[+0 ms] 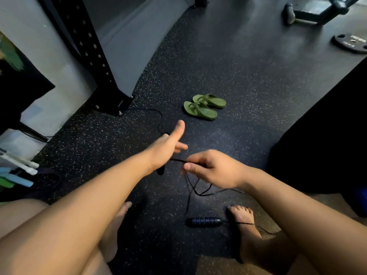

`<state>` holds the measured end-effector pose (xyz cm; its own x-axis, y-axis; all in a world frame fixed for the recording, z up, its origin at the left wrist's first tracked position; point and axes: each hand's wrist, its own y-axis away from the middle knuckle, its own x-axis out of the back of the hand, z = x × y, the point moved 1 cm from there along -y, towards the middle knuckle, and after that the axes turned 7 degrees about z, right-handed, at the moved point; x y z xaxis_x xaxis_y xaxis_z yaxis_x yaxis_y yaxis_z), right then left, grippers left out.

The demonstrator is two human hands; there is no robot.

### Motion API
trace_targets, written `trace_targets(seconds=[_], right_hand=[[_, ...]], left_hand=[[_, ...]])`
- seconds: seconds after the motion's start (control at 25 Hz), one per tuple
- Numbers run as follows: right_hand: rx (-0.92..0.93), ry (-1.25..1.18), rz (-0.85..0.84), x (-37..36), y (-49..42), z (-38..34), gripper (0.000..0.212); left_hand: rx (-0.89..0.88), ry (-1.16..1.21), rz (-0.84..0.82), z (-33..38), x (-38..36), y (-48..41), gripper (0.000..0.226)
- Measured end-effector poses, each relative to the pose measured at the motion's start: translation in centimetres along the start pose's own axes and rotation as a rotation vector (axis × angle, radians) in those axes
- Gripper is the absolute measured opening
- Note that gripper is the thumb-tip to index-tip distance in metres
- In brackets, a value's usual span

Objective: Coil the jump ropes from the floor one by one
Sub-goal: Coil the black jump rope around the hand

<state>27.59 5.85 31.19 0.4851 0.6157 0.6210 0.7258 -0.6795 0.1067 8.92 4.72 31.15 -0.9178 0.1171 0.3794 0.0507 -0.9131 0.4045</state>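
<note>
A thin black jump rope (pixel 193 187) hangs in loops from my right hand (pixel 210 167), which pinches the cord between thumb and fingers. My left hand (pixel 168 144) is just left of it, thumb raised, fingers curled around a black handle (pixel 160 171) that pokes out below the palm. The rope's other handle (pixel 204 221), black with blue bands, lies on the floor between my bare feet, its cord trailing over my right foot. More black cord (pixel 156 114) runs on the floor beyond my left hand.
Green sandals (pixel 202 107) sit on the speckled rubber floor ahead. A black rack post (pixel 93 56) is bolted down at left, with pale foam items (pixel 17 175) beside it. A weight plate (pixel 350 44) and a dumbbell (pixel 301 14) lie far right. A dark bulky object (pixel 327 145) stands at right.
</note>
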Motion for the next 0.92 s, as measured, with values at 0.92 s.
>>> trace_targets(seconds=[0.92], right_hand=[[-0.208, -0.292, 0.086, -1.0, -0.8, 4.3, 0.017]], left_hand=[[-0.099, 1.083, -0.232, 1.8, 1.4, 0.8, 0.12]])
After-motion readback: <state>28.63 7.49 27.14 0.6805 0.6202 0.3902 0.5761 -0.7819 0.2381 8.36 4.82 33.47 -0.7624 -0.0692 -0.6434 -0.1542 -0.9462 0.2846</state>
